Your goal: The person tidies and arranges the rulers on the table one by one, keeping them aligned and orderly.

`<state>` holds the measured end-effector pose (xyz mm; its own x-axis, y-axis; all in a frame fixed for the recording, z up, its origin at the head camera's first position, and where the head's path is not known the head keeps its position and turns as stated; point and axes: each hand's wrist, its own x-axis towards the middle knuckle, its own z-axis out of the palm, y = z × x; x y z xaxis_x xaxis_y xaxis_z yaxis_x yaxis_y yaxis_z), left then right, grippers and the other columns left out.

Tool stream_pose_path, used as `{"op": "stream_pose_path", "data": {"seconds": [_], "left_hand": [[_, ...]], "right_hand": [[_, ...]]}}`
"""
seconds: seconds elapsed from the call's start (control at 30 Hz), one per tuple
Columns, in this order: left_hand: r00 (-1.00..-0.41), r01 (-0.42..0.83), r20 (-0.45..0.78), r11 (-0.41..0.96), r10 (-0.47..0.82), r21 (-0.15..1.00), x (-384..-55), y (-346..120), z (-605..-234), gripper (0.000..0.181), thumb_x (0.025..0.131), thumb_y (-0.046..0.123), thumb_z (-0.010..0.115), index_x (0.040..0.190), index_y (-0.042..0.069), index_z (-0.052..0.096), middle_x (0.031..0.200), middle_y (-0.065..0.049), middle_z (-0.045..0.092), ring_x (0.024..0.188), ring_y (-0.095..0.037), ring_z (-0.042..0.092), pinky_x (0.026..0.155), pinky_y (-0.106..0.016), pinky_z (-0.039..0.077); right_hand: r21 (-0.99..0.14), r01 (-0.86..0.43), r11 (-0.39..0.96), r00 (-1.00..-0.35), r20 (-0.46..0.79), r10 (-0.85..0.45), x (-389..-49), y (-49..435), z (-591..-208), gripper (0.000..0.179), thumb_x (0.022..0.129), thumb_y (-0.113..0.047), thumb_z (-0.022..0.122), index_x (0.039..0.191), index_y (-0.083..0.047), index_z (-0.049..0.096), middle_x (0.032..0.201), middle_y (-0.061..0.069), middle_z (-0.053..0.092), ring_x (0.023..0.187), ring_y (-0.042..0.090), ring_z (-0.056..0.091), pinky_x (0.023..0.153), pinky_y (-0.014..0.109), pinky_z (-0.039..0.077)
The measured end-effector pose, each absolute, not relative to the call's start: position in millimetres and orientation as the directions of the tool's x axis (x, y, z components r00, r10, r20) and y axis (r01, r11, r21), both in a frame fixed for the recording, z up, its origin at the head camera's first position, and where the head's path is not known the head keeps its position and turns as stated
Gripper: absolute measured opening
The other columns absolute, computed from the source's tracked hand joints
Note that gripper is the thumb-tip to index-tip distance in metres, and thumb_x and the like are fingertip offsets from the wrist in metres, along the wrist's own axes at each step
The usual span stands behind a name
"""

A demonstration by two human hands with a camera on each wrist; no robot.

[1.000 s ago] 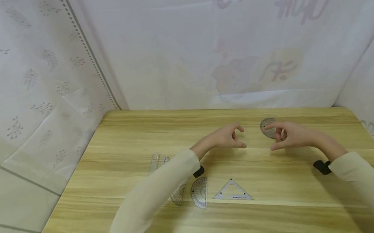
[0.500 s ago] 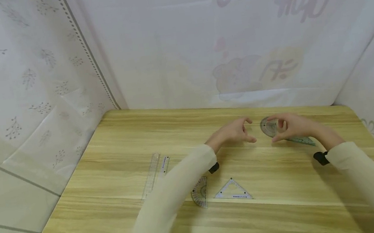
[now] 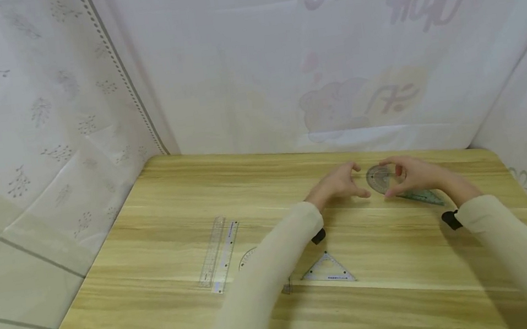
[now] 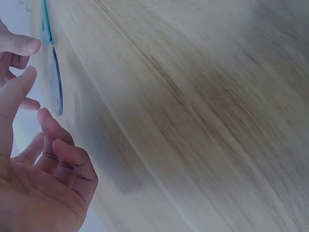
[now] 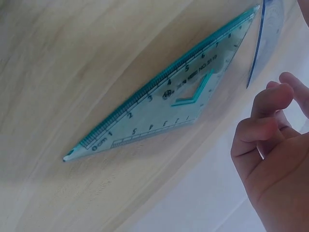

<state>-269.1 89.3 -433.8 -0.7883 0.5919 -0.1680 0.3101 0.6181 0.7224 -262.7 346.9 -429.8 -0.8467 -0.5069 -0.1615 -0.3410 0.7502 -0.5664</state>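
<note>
At the far right of the table, a greyish clear protractor (image 3: pixel 377 178) lies flat between my two hands. My left hand (image 3: pixel 338 183) hovers to its left, thumb and index finger curved apart around nothing. On the other side, my right hand (image 3: pixel 417 175) has the same loosely curved shape, its fingertips overlapping the protractor's right part in the head view. Under that hand lies a green-tinted set square (image 3: pixel 425 197), whose printed centimetre scale shows in the right wrist view. There, the blue-edged protractor (image 5: pixel 265 38) sits just beyond the set square's tip.
Two clear straight rulers, one (image 3: pixel 212 252) left of the other (image 3: pixel 226 258), lie at the left. A clear protractor (image 3: pixel 247 256) and another clear piece (image 3: pixel 287 286) are mostly hidden by my left sleeve. A clear set square (image 3: pixel 328 270) lies front centre. A curtain (image 3: pixel 252 77) stands behind the table.
My left hand has moved right and slightly away from me, towards the protractor. My right hand has shifted slightly right and back, showing more of the protractor and the green set square.
</note>
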Motion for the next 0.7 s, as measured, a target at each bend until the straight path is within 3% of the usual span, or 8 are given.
{"op": "stream_pose_path", "data": {"seconds": [0.17,0.47,0.6,0.7], "left_hand": [[-0.805,0.311,-0.181,0.662,0.565,0.682,-268,98,-433,0.079,0.086,0.033,0.085,0.15,0.011,0.043,0.097,0.003,0.066,0.09,-0.012,0.062,0.094,-0.039,0.048],[-0.848,0.253,-0.203,0.711,0.49,0.656,-267,111,-438,0.077,0.084,0.033,0.086,0.148,0.018,0.046,0.142,-0.002,0.055,0.126,-0.019,0.053,0.101,-0.039,0.044],[-0.86,0.255,-0.169,0.693,0.481,0.674,-268,113,-443,0.079,0.083,0.031,0.088,0.149,0.019,0.047,0.144,-0.003,0.054,0.127,-0.019,0.052,0.103,-0.039,0.043],[-0.865,0.269,-0.123,0.655,0.487,0.706,-269,111,-446,0.078,0.082,0.028,0.088,0.149,0.018,0.048,0.129,-0.002,0.063,0.113,-0.016,0.059,0.096,-0.035,0.046]], "right_hand": [[-0.566,-0.325,0.758,-0.851,-0.175,-0.495,-264,349,-432,0.091,0.08,-0.031,0.089,0.149,0.005,0.04,0.099,0.019,0.053,0.072,0.024,0.047,0.057,0.038,0.042],[-0.526,-0.313,0.791,-0.864,-0.187,-0.467,-270,347,-438,0.1,0.078,-0.037,0.091,0.15,0.007,0.037,0.095,0.016,0.052,0.072,0.023,0.046,0.059,0.038,0.04],[-0.526,-0.302,0.795,-0.869,-0.192,-0.457,-272,349,-441,0.103,0.077,-0.038,0.091,0.15,0.007,0.035,0.096,0.016,0.051,0.074,0.023,0.045,0.06,0.038,0.04],[-0.528,-0.299,0.795,-0.871,-0.19,-0.454,-273,350,-441,0.104,0.076,-0.038,0.092,0.15,0.007,0.035,0.096,0.016,0.052,0.075,0.023,0.045,0.061,0.038,0.04]]}}
